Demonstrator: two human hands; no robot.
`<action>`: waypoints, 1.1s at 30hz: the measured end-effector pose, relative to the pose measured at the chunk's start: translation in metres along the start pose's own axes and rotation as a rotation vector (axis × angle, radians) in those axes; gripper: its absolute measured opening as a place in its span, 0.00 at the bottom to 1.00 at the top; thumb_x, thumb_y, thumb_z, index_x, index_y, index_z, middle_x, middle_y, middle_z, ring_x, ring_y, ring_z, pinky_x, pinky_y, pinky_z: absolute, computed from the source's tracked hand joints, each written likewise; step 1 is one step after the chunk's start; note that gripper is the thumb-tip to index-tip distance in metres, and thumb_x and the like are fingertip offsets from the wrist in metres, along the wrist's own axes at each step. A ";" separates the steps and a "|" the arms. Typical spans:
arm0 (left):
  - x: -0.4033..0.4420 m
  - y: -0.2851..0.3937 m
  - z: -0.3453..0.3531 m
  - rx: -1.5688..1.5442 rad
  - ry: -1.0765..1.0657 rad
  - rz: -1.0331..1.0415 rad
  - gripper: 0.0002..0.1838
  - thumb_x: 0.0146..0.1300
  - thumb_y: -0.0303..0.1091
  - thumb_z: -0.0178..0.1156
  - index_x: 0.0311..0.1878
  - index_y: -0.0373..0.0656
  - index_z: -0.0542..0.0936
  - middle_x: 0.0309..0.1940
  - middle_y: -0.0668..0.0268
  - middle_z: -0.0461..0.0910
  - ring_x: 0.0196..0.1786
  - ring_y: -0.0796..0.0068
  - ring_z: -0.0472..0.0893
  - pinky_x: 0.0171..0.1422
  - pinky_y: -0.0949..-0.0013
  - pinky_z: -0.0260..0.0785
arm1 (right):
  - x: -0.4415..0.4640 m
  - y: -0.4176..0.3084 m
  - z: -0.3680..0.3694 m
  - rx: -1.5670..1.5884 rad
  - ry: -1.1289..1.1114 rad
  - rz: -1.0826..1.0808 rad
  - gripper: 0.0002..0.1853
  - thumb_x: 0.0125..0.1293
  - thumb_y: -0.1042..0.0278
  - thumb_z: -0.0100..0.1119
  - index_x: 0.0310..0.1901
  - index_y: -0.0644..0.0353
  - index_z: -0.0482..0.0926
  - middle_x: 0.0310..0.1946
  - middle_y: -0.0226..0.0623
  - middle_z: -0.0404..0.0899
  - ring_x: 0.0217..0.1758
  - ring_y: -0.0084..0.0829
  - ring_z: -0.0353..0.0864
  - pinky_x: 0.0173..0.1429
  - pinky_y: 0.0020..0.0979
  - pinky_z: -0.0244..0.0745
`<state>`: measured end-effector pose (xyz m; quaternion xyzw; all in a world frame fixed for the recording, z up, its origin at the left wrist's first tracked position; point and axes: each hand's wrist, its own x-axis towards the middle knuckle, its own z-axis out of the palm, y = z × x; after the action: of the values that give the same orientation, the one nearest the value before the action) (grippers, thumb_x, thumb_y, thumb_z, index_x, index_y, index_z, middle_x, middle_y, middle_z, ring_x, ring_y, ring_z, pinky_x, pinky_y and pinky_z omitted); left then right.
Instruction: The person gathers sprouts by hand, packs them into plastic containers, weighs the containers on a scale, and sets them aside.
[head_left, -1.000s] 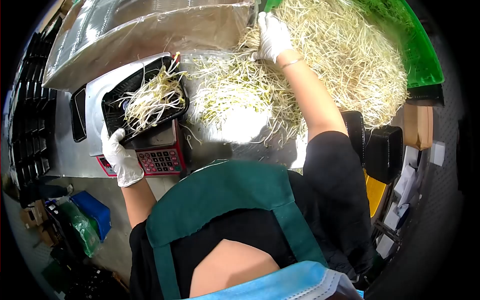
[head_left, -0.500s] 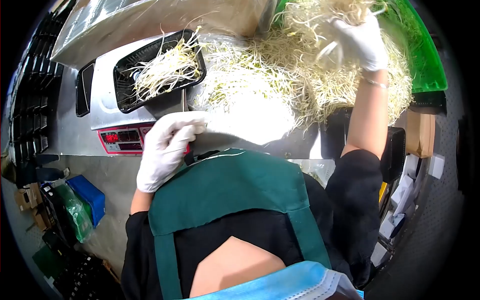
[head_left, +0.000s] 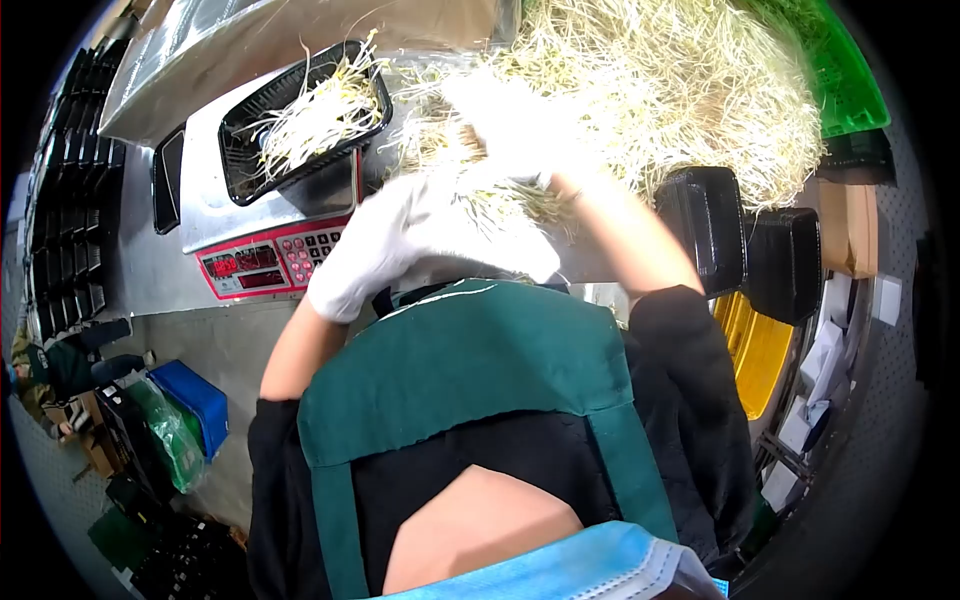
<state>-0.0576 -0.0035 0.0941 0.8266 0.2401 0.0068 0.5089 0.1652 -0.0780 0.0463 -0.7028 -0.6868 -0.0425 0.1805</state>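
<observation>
Gathering sprouts (head_left: 512,205) appears current; glare conceals whether left hand (head_left: 388,243) or right hand (head_left: 528,128) grips. Next move likely requires compacting them.

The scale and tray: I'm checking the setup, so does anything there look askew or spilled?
The black tray sits askew on the scale, turned out of line with its front edge. Some sprouts in it poke up past the far rim.

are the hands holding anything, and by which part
Bean sprouts show between the left hand and right hand, but glare hides any grip; whether or where they're held cannot be told.
</observation>
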 end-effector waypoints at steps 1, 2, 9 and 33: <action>0.020 0.016 0.003 0.037 0.148 0.342 0.27 0.61 0.31 0.66 0.61 0.32 0.71 0.57 0.55 0.77 0.60 0.70 0.75 0.67 0.66 0.65 | 0.007 0.016 -0.022 -0.006 -0.160 0.041 0.55 0.47 0.33 0.66 0.72 0.58 0.58 0.70 0.51 0.62 0.74 0.48 0.60 0.77 0.42 0.52; 0.053 0.005 0.018 -0.156 0.144 0.476 0.29 0.62 0.35 0.64 0.64 0.34 0.69 0.60 0.53 0.74 0.62 0.64 0.73 0.68 0.62 0.64 | 0.014 0.040 -0.031 0.151 -0.269 0.156 0.57 0.46 0.33 0.67 0.73 0.58 0.57 0.71 0.51 0.60 0.74 0.48 0.59 0.78 0.42 0.51; 0.145 -0.051 0.067 0.632 0.046 0.506 0.45 0.59 0.56 0.60 0.72 0.38 0.58 0.71 0.45 0.58 0.71 0.46 0.61 0.72 0.51 0.55 | -0.040 0.107 -0.070 -0.379 -0.711 0.335 0.65 0.37 0.53 0.79 0.76 0.54 0.47 0.74 0.45 0.56 0.77 0.43 0.55 0.79 0.40 0.48; 0.060 -0.057 0.051 0.821 0.132 0.654 0.34 0.62 0.39 0.54 0.70 0.33 0.62 0.67 0.45 0.66 0.56 0.51 0.75 0.65 0.56 0.64 | -0.016 0.041 -0.008 0.362 -0.433 0.426 0.43 0.59 0.40 0.63 0.68 0.62 0.64 0.58 0.48 0.77 0.57 0.40 0.79 0.66 0.35 0.70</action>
<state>-0.0135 -0.0012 0.0069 0.9874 -0.0159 0.1229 0.0982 0.2063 -0.0952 0.0406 -0.7798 -0.5433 0.2684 0.1571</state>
